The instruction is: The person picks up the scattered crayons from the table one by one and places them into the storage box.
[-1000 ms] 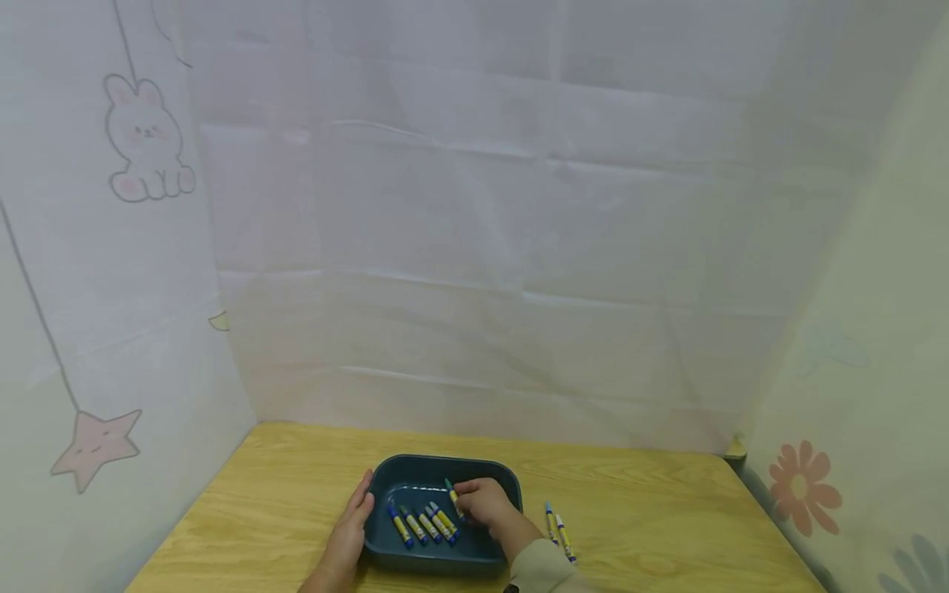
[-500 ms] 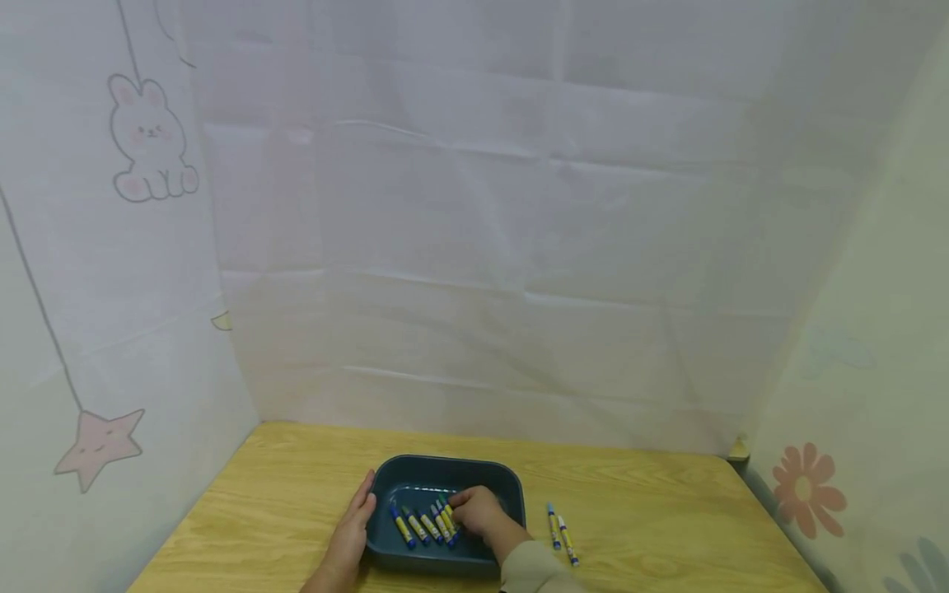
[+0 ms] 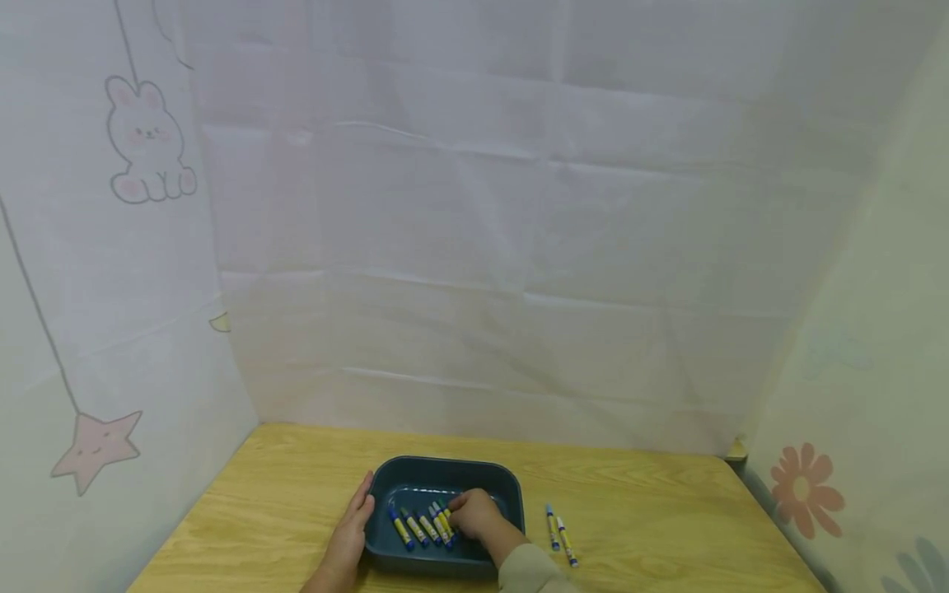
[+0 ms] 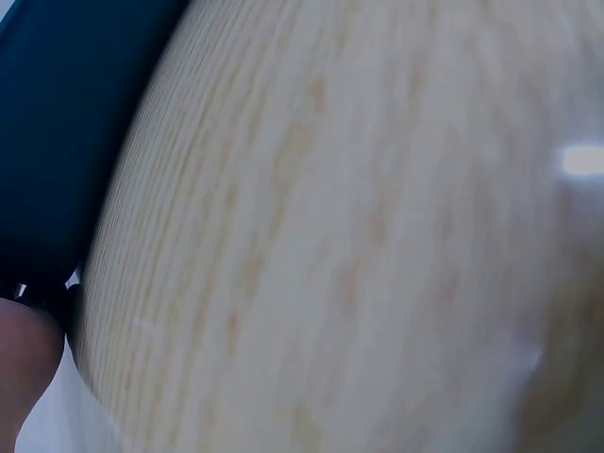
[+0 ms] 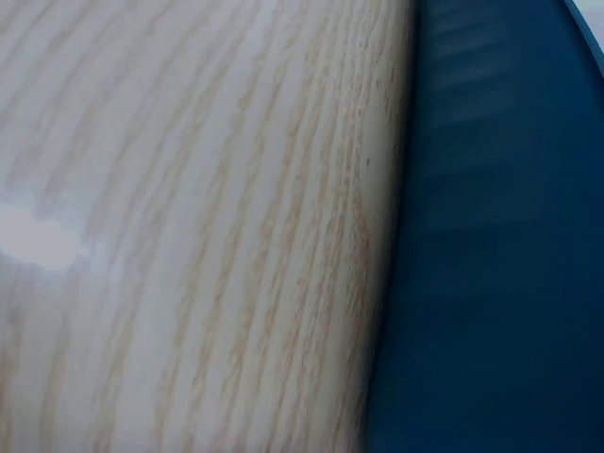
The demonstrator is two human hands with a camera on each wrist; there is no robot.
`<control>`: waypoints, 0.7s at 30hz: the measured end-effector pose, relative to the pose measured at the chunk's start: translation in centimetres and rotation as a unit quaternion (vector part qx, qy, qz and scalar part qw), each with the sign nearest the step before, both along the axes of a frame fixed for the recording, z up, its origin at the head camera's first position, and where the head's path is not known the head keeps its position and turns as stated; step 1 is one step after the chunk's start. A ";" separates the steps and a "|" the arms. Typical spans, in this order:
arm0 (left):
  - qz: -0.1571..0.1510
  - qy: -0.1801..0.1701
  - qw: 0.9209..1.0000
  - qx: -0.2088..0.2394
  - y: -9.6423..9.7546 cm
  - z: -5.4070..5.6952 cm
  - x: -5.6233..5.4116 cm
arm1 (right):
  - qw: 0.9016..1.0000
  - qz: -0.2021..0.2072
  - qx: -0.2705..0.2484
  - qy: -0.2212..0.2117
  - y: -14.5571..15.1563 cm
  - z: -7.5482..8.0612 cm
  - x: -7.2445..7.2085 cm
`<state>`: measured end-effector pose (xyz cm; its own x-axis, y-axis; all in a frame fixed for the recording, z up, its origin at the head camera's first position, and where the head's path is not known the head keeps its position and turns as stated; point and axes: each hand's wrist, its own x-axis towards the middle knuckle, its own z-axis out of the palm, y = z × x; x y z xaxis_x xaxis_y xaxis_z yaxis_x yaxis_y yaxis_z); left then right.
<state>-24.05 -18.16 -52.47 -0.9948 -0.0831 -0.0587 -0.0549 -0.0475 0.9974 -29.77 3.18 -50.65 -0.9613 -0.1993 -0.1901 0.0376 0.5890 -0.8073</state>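
A dark blue-green rectangular tray (image 3: 437,565) with rounded corners stands on the wooden table. Several crayons (image 3: 402,528) in yellow and blue wrappers lie slanted side by side inside it. My left hand (image 3: 348,531) rests along the tray's left outer wall, its fingers straight; a fingertip (image 4: 28,349) shows beside the tray in the left wrist view. Reaching in over the tray, my right hand (image 3: 476,517) pinches a green-tipped crayon (image 3: 447,512) at the right end of the row. My fingers partly cover that crayon. In the right wrist view only the tray's outer wall (image 5: 491,236) and tabletop show.
Two more crayons, a light-blue-tipped one (image 3: 552,527) and a white-tipped one (image 3: 567,542), lie on the wooden table (image 3: 652,511) right of the tray. Pale printed sheets (image 3: 474,247) enclose the table at the back and both sides.
My right hand has lowered the green-tipped crayon and brought it slightly left, against the others in the tray. Over the last half second it barely moves. My left hand stays at the tray's side.
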 end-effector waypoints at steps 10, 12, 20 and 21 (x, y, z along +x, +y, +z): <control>-0.003 0.013 1.000 0.009 -0.2 -0.2 0.1 | 0.998 0.019 -0.060 0.004 2.1 1.8 0.3; -0.004 0.015 1.000 0.007 -0.2 -0.2 0.1 | 0.997 0.025 -0.076 0.005 2.6 2.4 0.3; -0.010 0.014 1.000 0.007 -0.3 -0.2 -0.1 | 0.991 0.049 -0.120 0.027 5.9 4.7 0.7; -0.009 0.012 1.000 0.007 -0.2 -0.2 -0.1 | 0.991 0.045 -0.122 0.029 6.5 4.9 0.7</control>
